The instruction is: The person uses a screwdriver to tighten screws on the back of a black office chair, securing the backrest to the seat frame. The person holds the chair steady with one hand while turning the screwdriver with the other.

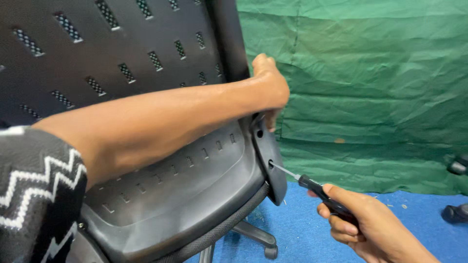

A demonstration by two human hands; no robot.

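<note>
A black office chair fills the left half, seen from behind, with a perforated plastic backrest [122, 44] and a moulded seat shell [185, 180]. My left hand [269, 87] reaches across the backrest and grips its right edge, just above a black plastic bracket [274, 160]. My right hand [360, 226] holds a screwdriver [312, 186] with a black and red handle. The thin metal shaft points up and left, and its tip sits in a hole in the bracket.
A wrinkled green cloth [370, 87] hangs behind the chair. Blue floor covering [297, 229] lies below, with small bits scattered on it. The chair's base leg and a caster [265, 241] show under the seat. Two dark caster-like objects [457, 195] sit at the right edge.
</note>
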